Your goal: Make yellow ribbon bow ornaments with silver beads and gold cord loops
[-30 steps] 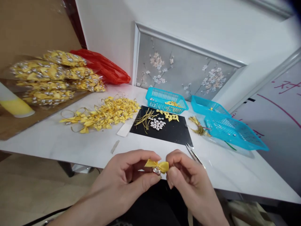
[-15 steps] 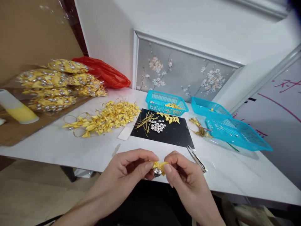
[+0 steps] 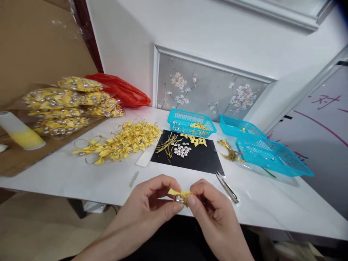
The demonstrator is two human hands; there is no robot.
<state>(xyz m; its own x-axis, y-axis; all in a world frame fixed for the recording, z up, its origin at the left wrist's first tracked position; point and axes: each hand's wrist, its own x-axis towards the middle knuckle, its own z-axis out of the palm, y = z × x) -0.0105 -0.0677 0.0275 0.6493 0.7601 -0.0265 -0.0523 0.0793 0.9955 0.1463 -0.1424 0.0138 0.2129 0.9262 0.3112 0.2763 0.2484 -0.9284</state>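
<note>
At the table's [image 3: 108,185] near edge: one yellow bow [image 3: 185,193], being held between two hands, a silver bead [image 3: 179,198] showing just below its middle.

Left hand [image 3: 154,203]: grasping the bow's left side and the bead, forefinger curving above, thumb pressing from below.

Right hand [image 3: 212,203]: pinching the bow's right end between thumb and forefinger, the other fingers curling beneath.

Beyond the hands, one black mat [image 3: 198,161], lying flat. It is bearing loose gold cords [image 3: 168,145] at left, a cluster of silver beads [image 3: 182,150] at the middle and several yellow bows [image 3: 196,140] along the far edge.

Right of the hands, one metal tool [image 3: 228,188], its two points touching or nearly touching the mat's corner.

Left of the mat, one heap [image 3: 127,141] of yellow pieces with cords, spreading over the table; a white strip [image 3: 144,158] is lying between.

Behind the mat, one blue basket [image 3: 176,127], containing yellow pieces. To the right, two more blue baskets [image 3: 285,161], adjoining; a cord bundle [image 3: 231,155] is lying beside them.

Far left, filled clear bags [image 3: 59,98], stacking up beside a red bag [image 3: 119,90]; a bottle [image 3: 24,134] is leaning nearby.
</note>
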